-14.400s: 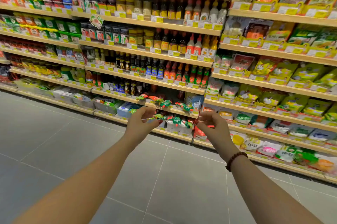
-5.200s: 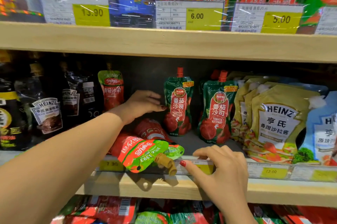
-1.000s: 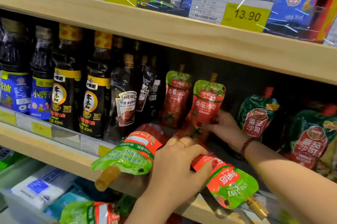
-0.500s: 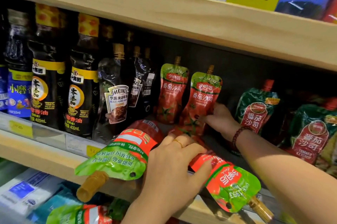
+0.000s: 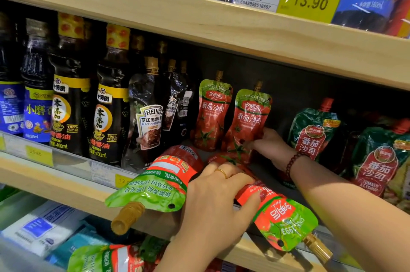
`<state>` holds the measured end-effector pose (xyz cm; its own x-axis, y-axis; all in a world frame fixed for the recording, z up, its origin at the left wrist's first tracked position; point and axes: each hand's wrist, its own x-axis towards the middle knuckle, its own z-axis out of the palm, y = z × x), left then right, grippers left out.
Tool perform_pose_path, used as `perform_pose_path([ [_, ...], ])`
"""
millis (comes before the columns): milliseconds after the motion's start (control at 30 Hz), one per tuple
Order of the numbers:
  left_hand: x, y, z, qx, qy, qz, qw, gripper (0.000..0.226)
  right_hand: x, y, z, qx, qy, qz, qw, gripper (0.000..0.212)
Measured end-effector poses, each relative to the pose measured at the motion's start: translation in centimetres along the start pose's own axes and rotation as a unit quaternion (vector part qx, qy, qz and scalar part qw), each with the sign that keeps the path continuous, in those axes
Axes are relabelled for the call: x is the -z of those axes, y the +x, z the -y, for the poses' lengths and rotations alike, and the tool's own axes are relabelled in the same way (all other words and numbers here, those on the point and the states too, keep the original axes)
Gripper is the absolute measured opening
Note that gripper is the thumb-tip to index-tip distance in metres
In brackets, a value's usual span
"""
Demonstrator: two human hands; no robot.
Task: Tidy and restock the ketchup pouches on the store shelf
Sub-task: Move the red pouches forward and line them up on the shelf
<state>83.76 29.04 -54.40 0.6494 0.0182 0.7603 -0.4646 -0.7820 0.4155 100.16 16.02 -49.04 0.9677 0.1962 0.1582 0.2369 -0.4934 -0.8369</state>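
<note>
Right hand half hidden behind upright pouch.

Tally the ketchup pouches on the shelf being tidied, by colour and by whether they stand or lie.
Upright red-and-light-green spouted ketchup pouches: 2
Toppled red-and-light-green pouches, spouts past the shelf edge: 2
Upright dark green red-capped ketchup pouches: 2
Total clearly visible: 6

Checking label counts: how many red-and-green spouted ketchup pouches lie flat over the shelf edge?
2: one left red-and-green ketchup pouch, one under the left hand at right. More may be hidden behind.
</note>
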Motion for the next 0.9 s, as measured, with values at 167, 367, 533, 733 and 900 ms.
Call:
perform_pose_path([
  [167, 0.1, 0.0, 0.0, 0.011, -0.004, 0.004, 1.000, 0.025, 0.2, -1.4, 0.4, -0.035, -0.061, 0.037, 0.997, 0.034],
  [367, 0.1, 0.0, -0.2, 0.028, 0.009, 0.020, 0.999, 0.024, 1.7, -5.6, 2.2, 0.026, -0.163, 0.071, 0.984, 0.031],
  [533, 0.3, 0.2, -0.3, 0.075, -0.047, 0.043, 0.995, 0.018, 3.9, -11.3, 2.8, 0.119, -0.060, 0.142, 0.981, 0.025],
  [733, 1.0, 0.4, -0.5, 0.096, -0.150, 0.062, 0.982, 0.012, 5.7, -16.8, 0.2, 0.166, -0.080, 0.222, 0.958, 0.054],
  [900, 1.5, 0.5, -0.6, 0.096, -0.193, 0.073, 0.974, 0.013, 5.4, -18.3, -1.4, 0.247, -0.225, 0.207, 0.920, 0.083],
])
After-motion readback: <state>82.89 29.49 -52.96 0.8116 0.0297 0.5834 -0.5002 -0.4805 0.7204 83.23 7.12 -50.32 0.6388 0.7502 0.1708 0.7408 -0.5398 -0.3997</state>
